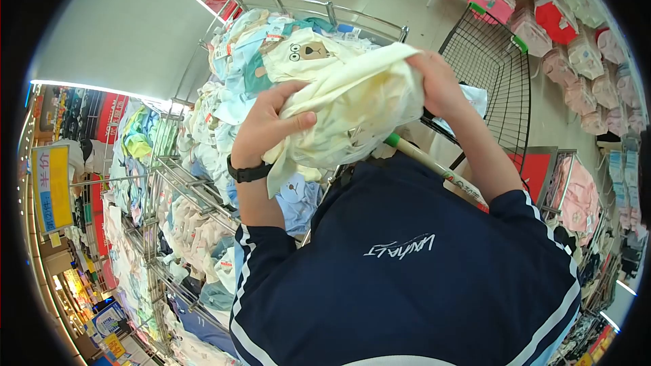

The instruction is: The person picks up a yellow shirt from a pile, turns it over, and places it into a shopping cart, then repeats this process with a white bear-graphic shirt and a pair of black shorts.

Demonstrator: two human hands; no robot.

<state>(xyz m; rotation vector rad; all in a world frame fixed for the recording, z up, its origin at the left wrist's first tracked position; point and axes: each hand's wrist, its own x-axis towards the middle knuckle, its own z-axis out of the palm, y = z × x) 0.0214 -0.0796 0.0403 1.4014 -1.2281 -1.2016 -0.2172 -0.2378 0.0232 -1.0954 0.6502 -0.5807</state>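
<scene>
A pale yellow baby garment (359, 105) is stretched between my hands, bunched and partly folded over itself. My left hand (274, 118), with a dark watch on its wrist, grips its left side; the thumb lies over the cloth and the other fingertips are hidden. My right hand (437, 85) grips the upper right edge, its fingers partly behind the fabric. Just beyond is a cream garment with a bear face wearing glasses (308, 52), lying on a pile of children's clothes (220, 105).
Metal rails (332, 10) fence the clothes bin. A black wire shopping cart (495, 74) stands at right, its handle (441, 169) close to my body. Pink and red garments (556, 13) hang at the upper right. A yellow-and-blue sign (53, 190) is at far left.
</scene>
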